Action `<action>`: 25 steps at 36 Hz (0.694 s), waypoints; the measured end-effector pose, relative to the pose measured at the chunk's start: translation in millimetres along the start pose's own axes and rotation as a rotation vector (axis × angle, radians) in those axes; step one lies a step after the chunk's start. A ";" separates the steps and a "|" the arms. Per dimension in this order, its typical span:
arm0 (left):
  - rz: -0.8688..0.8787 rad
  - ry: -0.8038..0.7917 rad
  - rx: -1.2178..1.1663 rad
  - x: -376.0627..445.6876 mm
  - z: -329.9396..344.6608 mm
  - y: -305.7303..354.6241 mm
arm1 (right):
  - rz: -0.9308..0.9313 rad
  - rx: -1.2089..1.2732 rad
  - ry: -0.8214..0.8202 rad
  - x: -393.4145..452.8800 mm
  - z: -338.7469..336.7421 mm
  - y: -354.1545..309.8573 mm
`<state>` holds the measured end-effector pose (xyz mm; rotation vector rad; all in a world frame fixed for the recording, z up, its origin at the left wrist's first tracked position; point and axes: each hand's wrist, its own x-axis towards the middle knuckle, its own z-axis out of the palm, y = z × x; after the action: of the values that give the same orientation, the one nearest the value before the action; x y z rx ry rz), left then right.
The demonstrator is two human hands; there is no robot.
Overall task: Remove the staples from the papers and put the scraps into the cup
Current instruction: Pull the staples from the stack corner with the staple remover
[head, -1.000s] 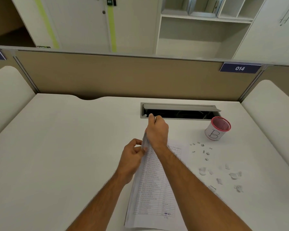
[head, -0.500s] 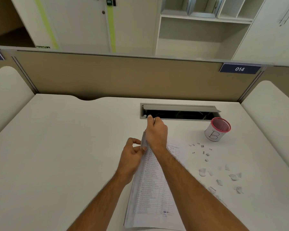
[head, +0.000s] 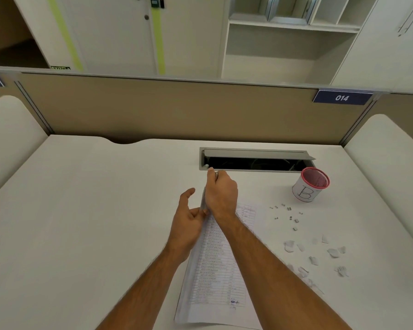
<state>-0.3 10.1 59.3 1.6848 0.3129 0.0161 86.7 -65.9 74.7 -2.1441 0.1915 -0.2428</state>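
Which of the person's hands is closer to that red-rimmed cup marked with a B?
The right hand. It sits left of the cup, gripping the top of the papers; the left hand is farther left, beyond it.

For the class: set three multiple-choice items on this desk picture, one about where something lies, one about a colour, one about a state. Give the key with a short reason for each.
1. Where do the loose staples lie?
A. inside the cup
B. on the desk between cup and paper scraps
C. on the papers

2. What colour is the rim of the cup?
A. red
B. green
C. blue

3. How is the cable hatch in the desk?
A. shut flat
B. taken off
C. open, lid raised

Key: 1 B, they are scattered below the cup and above the paper scraps. 2 A, the rim shows red over a white wall marked B. 3 C, a dark slot shows beneath the lifted lid.
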 end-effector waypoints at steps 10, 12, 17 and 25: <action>-0.033 0.005 -0.034 1.4 3.4 -1.8 | -0.033 0.063 0.037 0.6 -3.5 -3.0; -0.069 -0.005 -0.057 0.2 1.5 -2.3 | -0.033 0.088 0.043 1.5 -3.9 -2.8; -0.088 -0.023 0.023 -2.0 3.0 1.4 | -0.014 0.098 0.049 6.1 -4.2 1.1; -0.077 -0.017 -0.024 -4.7 5.8 6.1 | -0.025 0.055 0.004 6.7 -3.0 0.3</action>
<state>-2.4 2.8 65.2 1.6477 0.3636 -0.0511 92.5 -70.0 76.8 -2.0923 0.1589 -0.2645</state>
